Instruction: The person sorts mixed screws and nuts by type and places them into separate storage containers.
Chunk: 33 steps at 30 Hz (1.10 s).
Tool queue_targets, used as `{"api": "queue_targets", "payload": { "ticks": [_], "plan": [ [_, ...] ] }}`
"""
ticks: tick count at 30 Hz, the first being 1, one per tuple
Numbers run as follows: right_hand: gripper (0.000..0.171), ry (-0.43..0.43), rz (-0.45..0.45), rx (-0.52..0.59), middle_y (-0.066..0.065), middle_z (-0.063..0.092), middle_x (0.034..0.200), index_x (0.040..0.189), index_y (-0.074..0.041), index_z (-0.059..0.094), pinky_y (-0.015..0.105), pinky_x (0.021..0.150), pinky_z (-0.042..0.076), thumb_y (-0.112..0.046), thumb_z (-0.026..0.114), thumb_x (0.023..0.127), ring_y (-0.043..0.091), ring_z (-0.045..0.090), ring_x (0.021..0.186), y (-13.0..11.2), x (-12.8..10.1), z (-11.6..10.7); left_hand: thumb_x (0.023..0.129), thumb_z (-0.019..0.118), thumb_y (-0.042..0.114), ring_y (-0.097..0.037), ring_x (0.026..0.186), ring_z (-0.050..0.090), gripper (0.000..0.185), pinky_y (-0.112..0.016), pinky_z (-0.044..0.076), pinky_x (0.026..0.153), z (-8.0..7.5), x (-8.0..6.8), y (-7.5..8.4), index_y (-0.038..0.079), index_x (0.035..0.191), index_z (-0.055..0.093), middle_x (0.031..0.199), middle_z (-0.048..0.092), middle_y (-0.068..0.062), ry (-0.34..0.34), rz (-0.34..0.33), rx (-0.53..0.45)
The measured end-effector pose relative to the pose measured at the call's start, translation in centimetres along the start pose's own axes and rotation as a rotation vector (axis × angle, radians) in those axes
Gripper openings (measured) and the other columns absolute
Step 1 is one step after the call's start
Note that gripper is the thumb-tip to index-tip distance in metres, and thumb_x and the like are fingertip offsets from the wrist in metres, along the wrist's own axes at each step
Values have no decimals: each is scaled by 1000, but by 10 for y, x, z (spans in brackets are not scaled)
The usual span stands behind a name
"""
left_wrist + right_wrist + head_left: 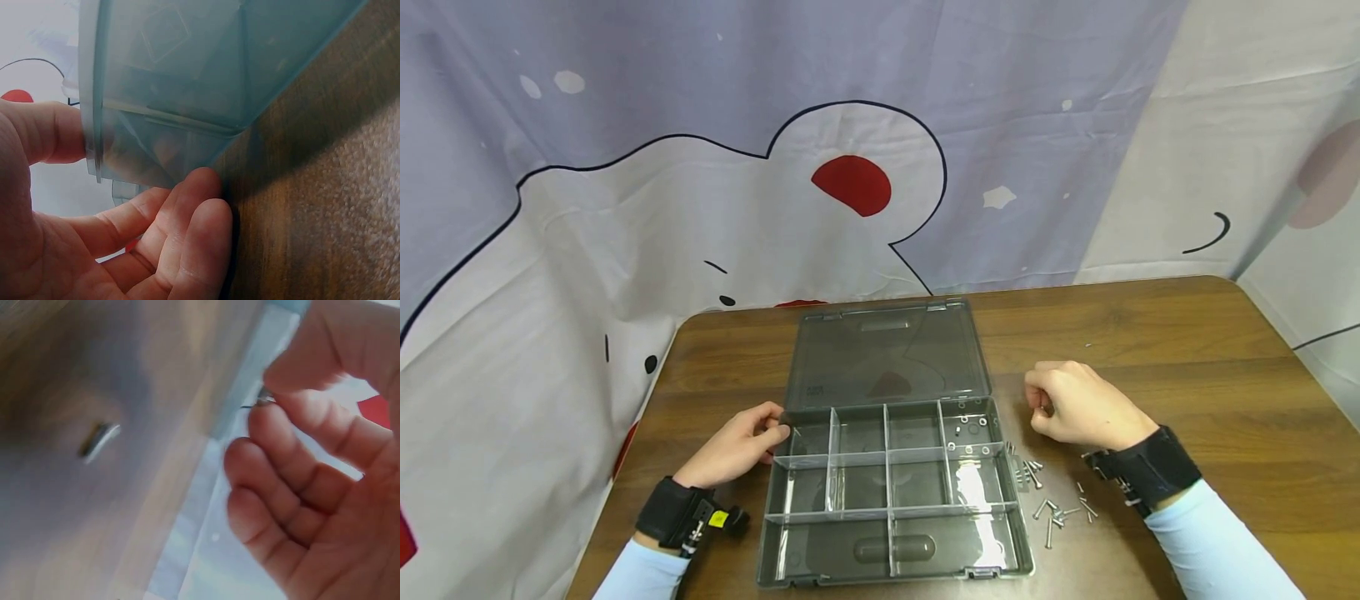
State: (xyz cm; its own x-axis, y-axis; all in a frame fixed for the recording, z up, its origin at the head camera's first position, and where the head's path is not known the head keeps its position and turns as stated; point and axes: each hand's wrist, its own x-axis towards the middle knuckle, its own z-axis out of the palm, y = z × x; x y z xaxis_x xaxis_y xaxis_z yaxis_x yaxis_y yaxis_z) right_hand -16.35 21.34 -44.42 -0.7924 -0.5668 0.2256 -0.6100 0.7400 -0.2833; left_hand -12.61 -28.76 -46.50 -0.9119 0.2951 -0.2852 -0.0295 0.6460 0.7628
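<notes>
A grey see-through compartment box (857, 532) lies on the table with its lid (887, 354) folded back flat behind it. My left hand (737, 446) grips the box's back left corner; in the left wrist view the thumb presses the rim and the fingers curl in by the outer wall. Over the table right of the box, my right hand (1078, 404) pinches a small metal part (267, 396) between thumb and fingertip; mostly hidden, its kind I cannot tell. Small nuts (969, 449) lie scattered in the back right compartment.
Several loose screws (1057, 517) lie on the wooden table (1217, 400) beside the box's right wall. A blurred metal piece (99, 442) rests on the table in the right wrist view. A printed cloth (700, 200) hangs behind the table.
</notes>
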Motion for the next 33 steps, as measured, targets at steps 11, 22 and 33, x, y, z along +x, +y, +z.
{"api": "queue_targets", "payload": {
  "ticks": [11,22,33],
  "plan": [
    [27,247,-204,61,-11,51,74,72,-22,52,23,62,46,-3,69,63,5,50,67,-24,6,-7,106,56,24,-20,82,66,30,-30,59,75,0,0,-1,1,126,55,93,50,-7,1,-7,-4],
    [24,297,-284,120,-14,50,80,77,-24,56,19,66,42,-5,68,68,4,47,71,-45,8,-6,106,57,25,-20,81,66,30,-31,59,75,0,0,1,2,124,55,93,51,-6,1,-9,-2],
    [19,289,-318,130,-8,57,82,82,-21,60,23,68,47,-7,70,73,8,54,72,-55,9,-2,106,57,27,-19,79,67,33,-32,57,74,0,-1,1,2,127,55,94,53,-6,-1,-2,2]
  ]
}}
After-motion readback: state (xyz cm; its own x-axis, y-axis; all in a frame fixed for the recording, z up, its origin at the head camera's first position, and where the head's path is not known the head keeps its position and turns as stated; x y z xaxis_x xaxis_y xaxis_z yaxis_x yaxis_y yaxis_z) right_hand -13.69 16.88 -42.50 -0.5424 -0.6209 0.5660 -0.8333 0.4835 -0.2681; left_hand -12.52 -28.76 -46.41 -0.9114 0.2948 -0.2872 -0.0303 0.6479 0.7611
